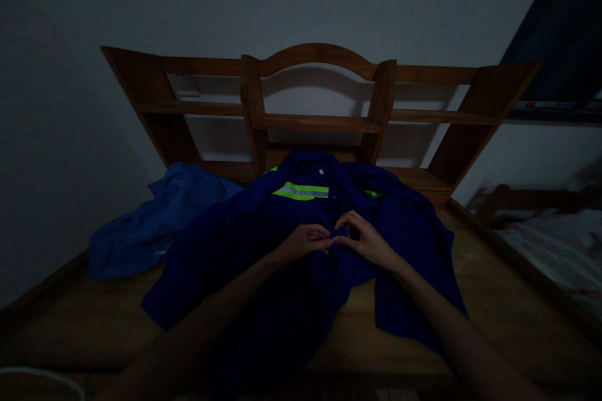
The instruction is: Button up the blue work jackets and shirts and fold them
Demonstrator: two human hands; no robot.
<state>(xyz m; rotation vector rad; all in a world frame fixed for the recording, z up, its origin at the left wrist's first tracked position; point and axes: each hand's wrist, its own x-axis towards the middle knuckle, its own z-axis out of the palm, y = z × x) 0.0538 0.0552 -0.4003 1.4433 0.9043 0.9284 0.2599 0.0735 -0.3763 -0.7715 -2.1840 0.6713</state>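
A dark blue work jacket (254, 232) with a yellow-green and grey reflective stripe lies spread over the wooden desk (362, 326), its collar toward the back. My left hand (305, 242) pinches the jacket's cloth near the middle of its front. Just to the right, my right hand (364, 239) grips the same fold between thumb and fingers, and the fingertips of both hands almost meet. Whether a button or other fastener sits between them is too dark to make out. A small white label shows inside the collar.
A lighter blue garment (174, 213) lies crumpled at the left, beside the jacket. Behind stands a wooden shelf unit (317, 122) against the wall, with a power socket (185, 84) at its left. Past the desk's right edge, a bed (555, 238) is partly visible.
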